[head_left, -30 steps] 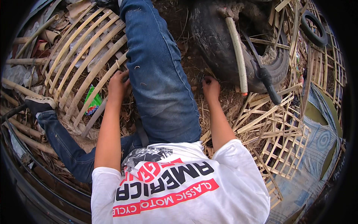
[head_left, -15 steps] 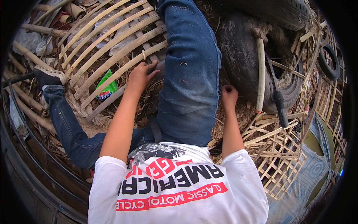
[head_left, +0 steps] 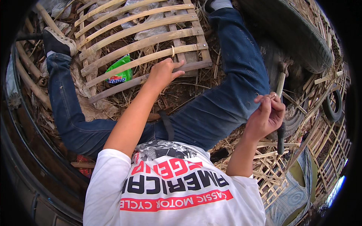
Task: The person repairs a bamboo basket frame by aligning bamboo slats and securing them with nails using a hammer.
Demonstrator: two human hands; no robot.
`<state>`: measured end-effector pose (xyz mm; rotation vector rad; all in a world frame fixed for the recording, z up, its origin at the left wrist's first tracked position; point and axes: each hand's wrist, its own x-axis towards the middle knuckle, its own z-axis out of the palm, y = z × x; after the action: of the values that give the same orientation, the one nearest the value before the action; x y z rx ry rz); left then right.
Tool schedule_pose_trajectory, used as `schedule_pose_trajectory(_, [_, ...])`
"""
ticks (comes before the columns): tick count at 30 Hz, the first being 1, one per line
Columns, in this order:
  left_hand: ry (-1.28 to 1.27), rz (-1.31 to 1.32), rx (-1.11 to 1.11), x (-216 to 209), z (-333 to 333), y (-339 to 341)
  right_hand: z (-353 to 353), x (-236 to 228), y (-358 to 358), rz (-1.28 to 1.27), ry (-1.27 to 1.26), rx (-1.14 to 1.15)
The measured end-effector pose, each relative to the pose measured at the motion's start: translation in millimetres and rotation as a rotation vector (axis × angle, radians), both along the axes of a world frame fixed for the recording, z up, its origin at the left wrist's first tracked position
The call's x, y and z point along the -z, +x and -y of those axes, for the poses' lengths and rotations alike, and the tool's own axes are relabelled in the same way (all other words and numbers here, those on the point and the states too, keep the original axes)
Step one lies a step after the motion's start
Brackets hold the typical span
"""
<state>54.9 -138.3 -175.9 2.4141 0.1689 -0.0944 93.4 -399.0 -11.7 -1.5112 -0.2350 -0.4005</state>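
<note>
My left hand [head_left: 166,75] lies over the lower edge of a curved slatted frame of wood or bamboo [head_left: 145,39]. Its index finger and thumb stretch apart against the lowest slat; the other fingers are mostly hidden. A small pale ring [head_left: 173,51] sits on the slat just above this hand. Raised beside my right knee, my right hand [head_left: 267,115] is closed in a fingertip pinch. Something small and brownish may be between the tips, too small to make out. Under the slats lies a green packet [head_left: 120,71].
Old tyres [head_left: 301,34] stand at the right, near a pale-handled tool [head_left: 280,83] and a black-gripped tool [head_left: 280,140]. Woven bamboo lattice [head_left: 269,165] and a blue patterned cloth [head_left: 292,192] lie at lower right. Dark curved metal rails [head_left: 36,135] run along the left.
My right hand has risen from beside the tyre to near my knee, now pinching. My right leg has swung outward, uncovering the frame's right end. My left hand stays on the frame.
</note>
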Motion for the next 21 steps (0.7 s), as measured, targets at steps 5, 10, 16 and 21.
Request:
schedule_pose_trajectory(5, [-0.014, -0.031, -0.003, -5.4, 0.7, 2.8, -79.9, 58.5, 5.2, -0.485, 0.184, -0.145])
schedule_pose_trajectory(10, [0.061, 0.068, 0.043, -1.2, -3.4, 4.7, -96.7, 108.9, 13.9, -0.637, 0.093, -0.195])
schedule_pose_trajectory(16, [0.122, 0.138, 0.070, 5.3, -1.3, 6.4, -99.1, 146.2, 11.9, -0.775, -0.201, -0.268])
schedule_pose_trajectory(21, [0.081, 0.187, 0.101, 8.1, -3.1, 8.1, -102.0, 151.3, 16.7, -0.732, -0.276, -0.241])
